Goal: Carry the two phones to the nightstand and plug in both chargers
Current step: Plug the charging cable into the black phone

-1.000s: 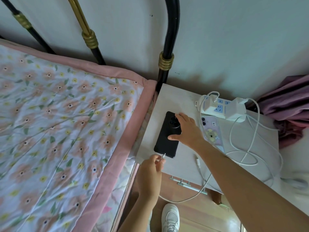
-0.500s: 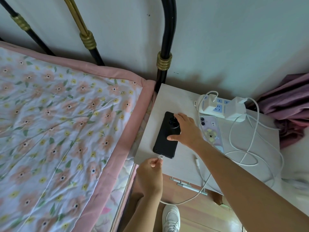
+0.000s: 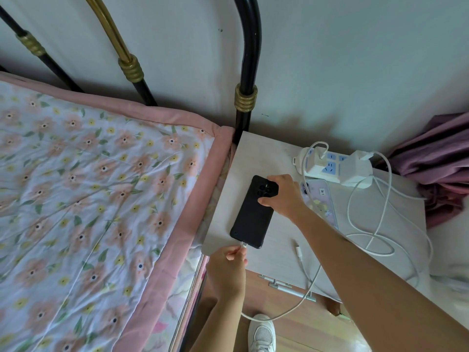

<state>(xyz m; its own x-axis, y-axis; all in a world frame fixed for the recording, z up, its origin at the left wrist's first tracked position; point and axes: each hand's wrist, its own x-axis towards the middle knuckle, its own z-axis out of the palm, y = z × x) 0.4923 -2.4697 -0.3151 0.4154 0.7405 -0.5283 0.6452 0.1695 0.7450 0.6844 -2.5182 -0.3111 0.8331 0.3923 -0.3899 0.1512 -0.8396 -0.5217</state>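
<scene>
Head view: left hand [image 3: 225,270] is pinching plug [image 3: 243,244] into black phone [image 3: 253,219], right hand [image 3: 284,196] gripping it; next, loose connector [image 3: 298,250] probably needing lilac phone [image 3: 320,201].

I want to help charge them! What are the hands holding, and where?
The left hand pinches the charger plug at the bottom end of the black phone. The right hand holds that phone by its top end, near the camera.

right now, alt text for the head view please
On a nightstand, the left hand pinches a white charger plug at the bottom of a black phone that the right hand steadies. A pale phone lies by a power strip.
</scene>
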